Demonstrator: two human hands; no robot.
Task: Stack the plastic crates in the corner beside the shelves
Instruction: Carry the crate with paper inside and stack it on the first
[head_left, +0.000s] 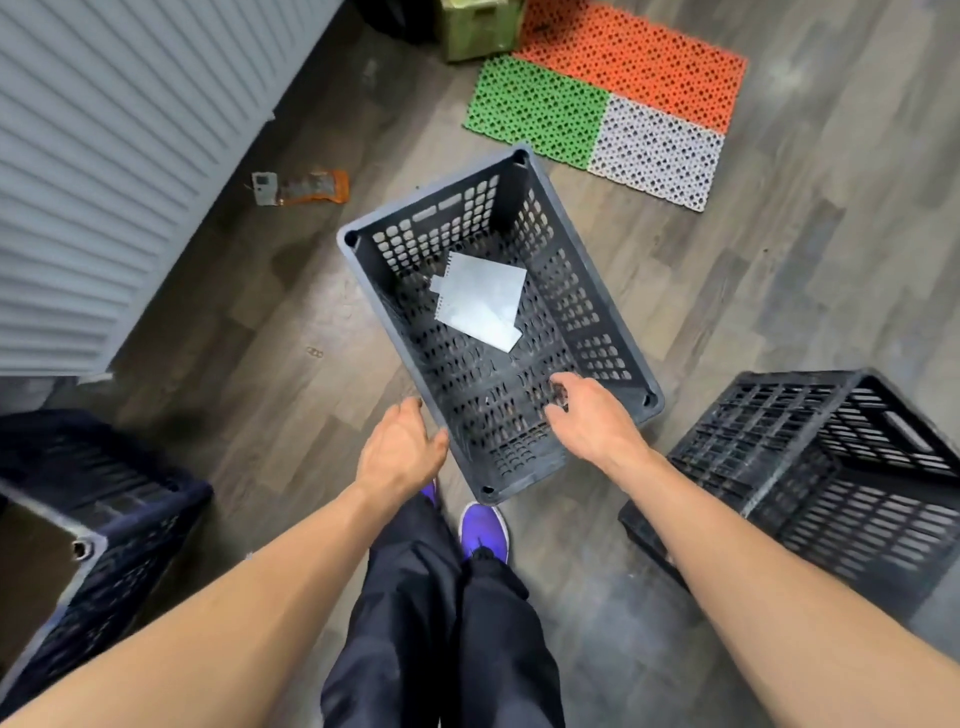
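Observation:
A dark grey perforated plastic crate sits in the middle of the floor, with a sheet of grey paper lying inside it. My left hand is just outside the crate's left wall near the closest corner, thumb against the wall, holding nothing. My right hand reaches over the near rim with fingers spread above the crate's bottom, also holding nothing. A black crate stands at the right. A dark blue crate is at the lower left, partly out of view.
A grey ribbed wall panel runs along the left. An orange pouch lies on the wooden floor beside it. Orange, green and white mat tiles and a green box lie beyond the crate. My feet in purple shoes are below the crate.

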